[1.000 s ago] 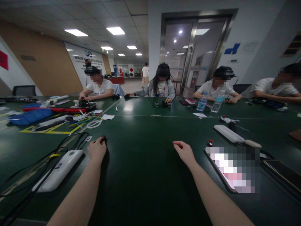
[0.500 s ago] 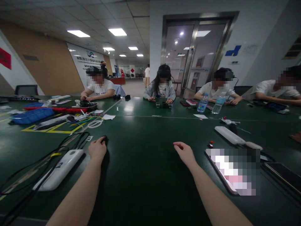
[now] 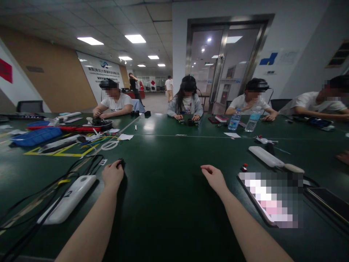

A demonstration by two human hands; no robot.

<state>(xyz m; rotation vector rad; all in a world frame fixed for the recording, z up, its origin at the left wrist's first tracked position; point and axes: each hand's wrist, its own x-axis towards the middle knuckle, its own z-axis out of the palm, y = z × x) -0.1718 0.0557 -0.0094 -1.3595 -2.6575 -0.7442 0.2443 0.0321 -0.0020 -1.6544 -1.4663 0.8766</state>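
On the green table, my left hand [image 3: 113, 174] is closed, thumb and fingers around a small black object [image 3: 121, 162]. Most of that object is hidden, and I cannot make out its kind. My right hand [image 3: 214, 177] rests on the table across from it, fingers curled and pressed together, with nothing visible in them. A white power bank-like case [image 3: 71, 198] marked 2 lies left of my left forearm. Right of my right hand lies a phone [image 3: 261, 203] with a blurred screen, and a small red and black piece [image 3: 244, 167] sits just beyond it.
Black cables [image 3: 73, 171] run along the left. Beyond are a blue tray [image 3: 36, 136], a coiled white cable [image 3: 109, 145] and paper [image 3: 125, 137]. A white bar [image 3: 265, 157], a dark phone [image 3: 331, 203] and two bottles [image 3: 253, 120] are at right. Several people sit opposite.
Both my hands stay in place. Across the table, a seated person on the right has raised a hand toward the face. A standing person in the background has come into fuller view.
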